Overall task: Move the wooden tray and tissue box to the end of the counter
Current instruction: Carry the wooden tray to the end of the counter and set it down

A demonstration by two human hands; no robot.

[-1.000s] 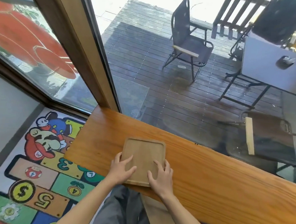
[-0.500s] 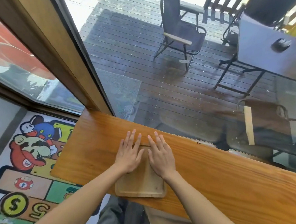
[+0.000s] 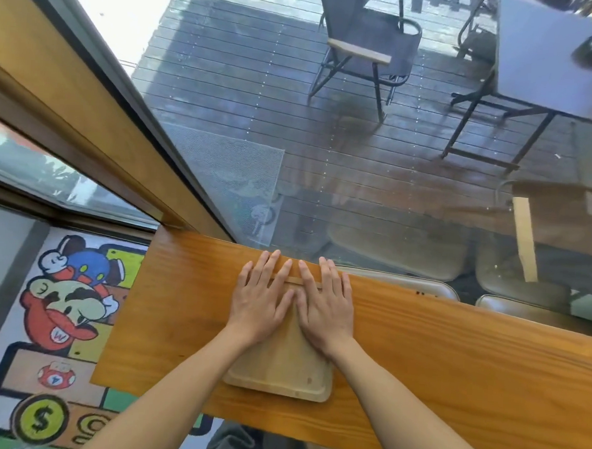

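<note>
two flat, open hands, left (image 3: 261, 303) and right (image 3: 326, 308), now press the tray (image 3: 280, 371) instead of holding its near edge, gripping nothing; it lies near the counter (image 3: 452, 363) end, seemingly placed. tissue box unseen.

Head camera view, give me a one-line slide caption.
Both hands, left hand and right hand, pressed flat on the wooden tray on the counter.

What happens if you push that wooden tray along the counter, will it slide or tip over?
The wooden tray looks flat and low, so it will probably slide, not tip. It seems stiff, since both hands, left and right, lie flat on it. The counter looks smooth, so it may glide easily.
</note>
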